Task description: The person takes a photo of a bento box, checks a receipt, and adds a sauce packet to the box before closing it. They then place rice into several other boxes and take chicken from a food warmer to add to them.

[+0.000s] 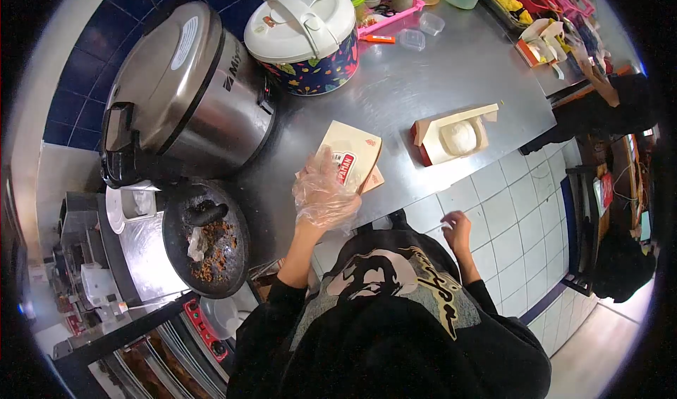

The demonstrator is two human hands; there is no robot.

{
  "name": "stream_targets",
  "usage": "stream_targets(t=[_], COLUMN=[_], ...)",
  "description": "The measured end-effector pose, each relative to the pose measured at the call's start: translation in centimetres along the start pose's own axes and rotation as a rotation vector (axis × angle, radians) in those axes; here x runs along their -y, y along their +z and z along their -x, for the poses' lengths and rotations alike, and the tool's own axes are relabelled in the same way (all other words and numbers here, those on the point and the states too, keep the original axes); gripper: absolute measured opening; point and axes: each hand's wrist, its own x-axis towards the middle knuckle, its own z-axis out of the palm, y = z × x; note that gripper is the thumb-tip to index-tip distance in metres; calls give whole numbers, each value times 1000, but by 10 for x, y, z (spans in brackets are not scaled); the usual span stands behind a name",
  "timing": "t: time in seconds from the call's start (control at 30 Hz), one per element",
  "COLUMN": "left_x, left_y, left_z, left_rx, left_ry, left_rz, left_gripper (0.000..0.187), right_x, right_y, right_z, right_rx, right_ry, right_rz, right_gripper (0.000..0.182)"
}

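My left hand (pixel 326 193), in a clear plastic glove, grips the left side of a cream cardboard food box (pixel 357 150) with a red printed label. Its fingers lie over the box, and the thumb is partly hidden by the loose glove. Another cardboard piece (pixel 374 180) shows beneath the box. My bare right hand (pixel 457 228) hangs in the air past the counter's front edge, loosely curled with nothing in it. To the right on the counter stands an open food box (pixel 423 150) with a white rounded mound of what looks like rice (pixel 460 138) inside.
A large steel rice cooker (pixel 204 95) and a patterned container with white lid (pixel 303 25) stand at the back left of the steel counter (pixel 395 81). A stone mortar (pixel 240 247) with a dark pestle is left. Beyond the open box, a co-worker's arm (pixel 599 81) reaches near another box (pixel 539 46).
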Motion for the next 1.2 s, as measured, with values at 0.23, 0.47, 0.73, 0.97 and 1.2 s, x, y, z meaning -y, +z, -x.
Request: stream_targets(t=[0.23,0.47,0.73,0.97,1.2], left_x=[-12,-17,-22,-21,-20], left_y=[-3,-11,1,1,7], left_z=[0,2,4,6,5], left_rx=[33,9,32,66,28], left_ry=[-45,33,-50,-48,-35], left_rz=[-83,29,-128,-176,-307], left_gripper=[86,79,89,92,90], right_x=[-38,-60,-88,-77,145], right_y=[-5,-24,-37,-33,-37], right_z=[-8,-15,-22,-13,-111], right_rx=[384,460,435,380,140], right_ry=[203,196,43,221,-518], right_rz=[114,601,358,579,-323], right_gripper=[10,8,8,35,38])
